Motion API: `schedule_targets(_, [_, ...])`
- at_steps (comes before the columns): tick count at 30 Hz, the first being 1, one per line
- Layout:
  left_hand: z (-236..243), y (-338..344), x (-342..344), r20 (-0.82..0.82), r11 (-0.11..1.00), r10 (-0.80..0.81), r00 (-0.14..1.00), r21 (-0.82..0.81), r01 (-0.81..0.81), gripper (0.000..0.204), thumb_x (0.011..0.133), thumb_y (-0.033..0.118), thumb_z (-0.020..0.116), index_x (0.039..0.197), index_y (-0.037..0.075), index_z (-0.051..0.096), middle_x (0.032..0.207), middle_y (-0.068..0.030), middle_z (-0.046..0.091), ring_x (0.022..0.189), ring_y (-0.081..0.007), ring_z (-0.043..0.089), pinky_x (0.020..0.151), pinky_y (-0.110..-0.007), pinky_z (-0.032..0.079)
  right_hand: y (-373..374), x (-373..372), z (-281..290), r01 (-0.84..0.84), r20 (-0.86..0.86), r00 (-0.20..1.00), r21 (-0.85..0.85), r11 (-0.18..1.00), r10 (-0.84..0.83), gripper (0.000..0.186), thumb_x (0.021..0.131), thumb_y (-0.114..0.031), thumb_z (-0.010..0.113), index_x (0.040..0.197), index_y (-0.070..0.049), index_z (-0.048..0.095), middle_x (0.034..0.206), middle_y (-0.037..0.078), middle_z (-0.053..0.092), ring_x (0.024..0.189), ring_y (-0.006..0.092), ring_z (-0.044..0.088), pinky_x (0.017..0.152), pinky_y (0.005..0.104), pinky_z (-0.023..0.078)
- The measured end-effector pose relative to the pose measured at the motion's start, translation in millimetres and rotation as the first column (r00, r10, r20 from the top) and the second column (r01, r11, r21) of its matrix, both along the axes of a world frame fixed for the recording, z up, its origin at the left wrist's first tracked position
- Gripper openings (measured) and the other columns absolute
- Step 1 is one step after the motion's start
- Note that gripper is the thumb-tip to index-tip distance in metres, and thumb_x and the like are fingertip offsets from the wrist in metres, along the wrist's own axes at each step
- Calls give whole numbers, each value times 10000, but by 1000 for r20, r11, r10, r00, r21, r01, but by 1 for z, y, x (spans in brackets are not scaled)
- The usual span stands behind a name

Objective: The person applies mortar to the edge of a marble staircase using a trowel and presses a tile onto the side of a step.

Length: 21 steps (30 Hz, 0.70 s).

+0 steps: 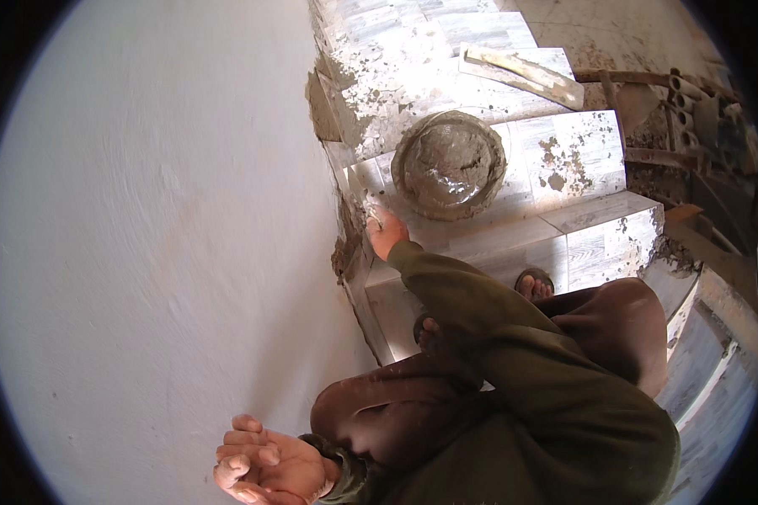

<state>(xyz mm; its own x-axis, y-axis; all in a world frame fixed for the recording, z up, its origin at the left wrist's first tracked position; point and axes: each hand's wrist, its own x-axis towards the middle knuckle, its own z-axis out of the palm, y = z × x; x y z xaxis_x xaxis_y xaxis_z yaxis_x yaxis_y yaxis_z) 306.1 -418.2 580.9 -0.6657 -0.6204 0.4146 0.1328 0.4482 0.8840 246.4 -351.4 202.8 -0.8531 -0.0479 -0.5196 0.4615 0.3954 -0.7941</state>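
Observation:
My right hand [387, 232] reaches across to the foot of the wall, beside the corner of a tiled step. Its fingers are closed around something small and pale, mostly hidden, whose kind I cannot make out. Just beyond and to the right stands a round basin of wet grey-brown mortar [451, 164] on the tread. Down at the lower left, my left hand [271, 465] is turned palm up near the white wall. Its fingers are loosely curled and apart, with nothing in them.
The white wall [160, 210] fills the left side, with rough mortar along its lower edge [345, 252]. A mortar-smeared long flat tool [526, 76] lies on a higher step. Splattered tiled steps [564, 151] run upward. Pipes and boards [686, 118] stand at the right.

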Motion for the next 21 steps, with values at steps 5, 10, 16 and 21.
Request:
schedule_targets(5, [0,3,-4,-32,999,36,999,19,-35,307,863,309,399,924,35,522,605,-13,371,622,-131,316,708,-361,292,33,-5,12,-175,188,968,34,984,165,393,783,-272,509,1041,18,571,1021,254,573,970,402,539,842,435,435])
schedule_targets(10, [1,4,-5,-51,999,-4,999,50,7,298,864,303,395,915,44,532,590,-13,376,620,-131,321,711,-361,300,35,-18,4,-378,298,892,84,922,339,388,765,-287,513,990,17,596,1033,258,574,988,398,544,850,429,448])
schedule_targets(16, [2,3,-2,-50,1000,-1,999,16,2,289,875,297,378,910,52,527,573,-12,376,616,-123,316,706,-358,305,14,-42,43,-427,415,843,130,895,342,368,751,-239,543,999,27,598,1071,257,565,1027,374,542,875,398,446])
schedule_targets(21, [4,3,-4,-34,999,-40,999,18,40,295,883,292,368,915,44,524,577,-10,389,607,-114,309,703,-356,308,5,-47,30,-466,434,818,114,877,378,369,759,-237,541,1006,32,596,1080,261,561,1035,364,543,882,389,444])
